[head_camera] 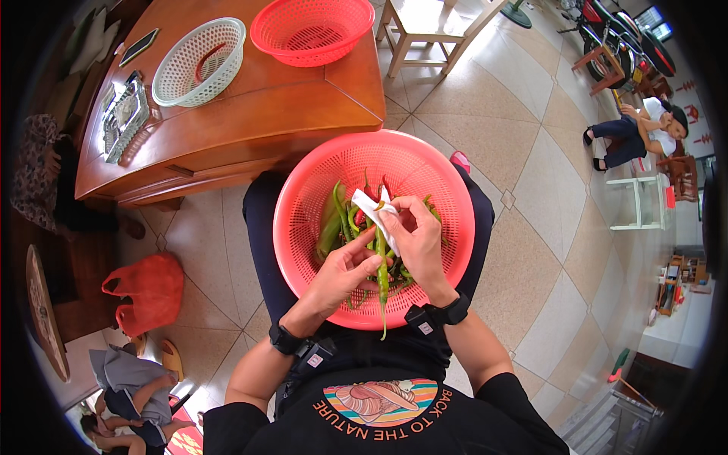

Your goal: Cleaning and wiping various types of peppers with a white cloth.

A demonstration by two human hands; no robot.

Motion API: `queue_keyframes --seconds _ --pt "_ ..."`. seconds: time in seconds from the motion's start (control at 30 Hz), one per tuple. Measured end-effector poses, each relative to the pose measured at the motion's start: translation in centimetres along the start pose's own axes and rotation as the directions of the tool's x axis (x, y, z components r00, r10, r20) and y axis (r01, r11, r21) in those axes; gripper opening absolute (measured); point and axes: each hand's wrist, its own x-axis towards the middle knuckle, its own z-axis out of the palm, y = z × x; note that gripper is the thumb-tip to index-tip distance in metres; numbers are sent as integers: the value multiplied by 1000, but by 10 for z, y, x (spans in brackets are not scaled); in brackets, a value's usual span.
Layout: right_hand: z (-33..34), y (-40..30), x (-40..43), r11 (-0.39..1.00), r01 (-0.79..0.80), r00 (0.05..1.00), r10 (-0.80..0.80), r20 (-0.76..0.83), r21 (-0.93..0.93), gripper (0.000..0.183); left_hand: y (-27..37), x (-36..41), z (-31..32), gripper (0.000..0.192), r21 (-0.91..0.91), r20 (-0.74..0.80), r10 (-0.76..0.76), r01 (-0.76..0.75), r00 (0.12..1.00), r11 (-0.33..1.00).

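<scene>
A pink plastic colander [290, 227] rests on the person's lap, with several green and red chili peppers [341, 213] inside. Along its left inner side lies a thick, pale green vegetable [329, 234], perhaps an ear of corn in its husk. My left hand [344, 270] holds a long green chili pepper [383, 273] between thumb and fingers, its thin tip pointing towards my body. In my right hand [420, 239] a folded white cloth or tissue [367, 203] is pinched around the upper end of that pepper. Both hands are over the colander.
Ahead, a wooden table [273, 108] bears a pale colander [230, 79] with a red chili, a red colander [313, 54], a glass tray [122, 122] and a phone [139, 46]. A red plastic bag [151, 290] sits on the floor at left. People sit at both sides.
</scene>
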Motion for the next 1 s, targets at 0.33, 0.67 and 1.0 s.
queue_keyframes --seconds 0.33,0.67,1.0 --pt "1 -5 -23 972 -141 977 106 184 187 19 2 4 -8 44 9 -83 98 -97 992 995" --pt "-7 -17 -42 975 -148 927 79 366 166 18 7 12 -23 51 -110 -205 181 -206 962 972" --pt "-32 -6 -44 895 -375 881 264 393 241 18 75 -18 -52 49 -56 -301 351 -384 887 922"
